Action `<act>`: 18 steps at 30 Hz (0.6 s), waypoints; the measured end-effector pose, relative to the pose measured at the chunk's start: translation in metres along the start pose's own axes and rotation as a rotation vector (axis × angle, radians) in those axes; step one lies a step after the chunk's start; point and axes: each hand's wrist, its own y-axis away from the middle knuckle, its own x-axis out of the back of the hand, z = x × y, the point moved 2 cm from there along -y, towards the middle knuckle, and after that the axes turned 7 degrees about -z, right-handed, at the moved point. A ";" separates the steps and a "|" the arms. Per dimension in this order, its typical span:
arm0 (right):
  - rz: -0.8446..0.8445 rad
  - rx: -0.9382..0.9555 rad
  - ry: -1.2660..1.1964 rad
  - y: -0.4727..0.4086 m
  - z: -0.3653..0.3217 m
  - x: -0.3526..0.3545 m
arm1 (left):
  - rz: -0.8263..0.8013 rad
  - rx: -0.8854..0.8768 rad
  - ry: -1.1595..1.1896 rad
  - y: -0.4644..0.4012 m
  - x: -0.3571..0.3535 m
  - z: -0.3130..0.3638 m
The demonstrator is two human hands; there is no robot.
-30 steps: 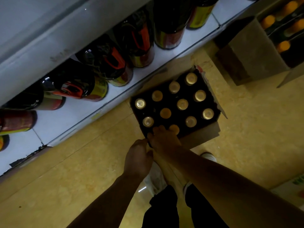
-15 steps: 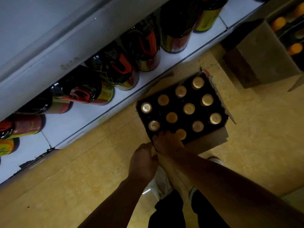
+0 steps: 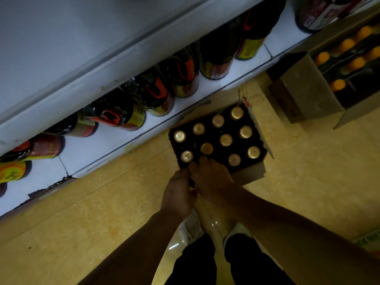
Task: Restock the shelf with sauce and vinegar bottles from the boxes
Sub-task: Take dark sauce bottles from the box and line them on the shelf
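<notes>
An open cardboard box stands on the floor against the bottom shelf. It holds several dark bottles with gold caps. My right hand reaches into the near row, its fingers curled down over a bottle top that it hides. My left hand is beside it at the box's near left corner, with its fingers curled over the edge. Large dark sauce bottles with red handles line the shelf.
A second open box with orange-capped bottles stands on the floor at the right. The corner of another carton shows at the lower right. My feet are just behind the box on the yellow floor.
My right hand has slid forward over the near-row cap that showed beside its fingers before. My left hand stays at the box corner. The view has shifted slightly.
</notes>
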 end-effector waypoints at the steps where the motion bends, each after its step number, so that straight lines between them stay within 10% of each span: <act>1: 0.011 -0.008 -0.005 0.006 0.000 0.008 | 0.013 -0.022 0.008 0.002 0.003 0.005; 18: 0.237 0.093 0.032 0.111 -0.007 0.134 | 0.157 -0.295 0.216 0.051 0.063 0.088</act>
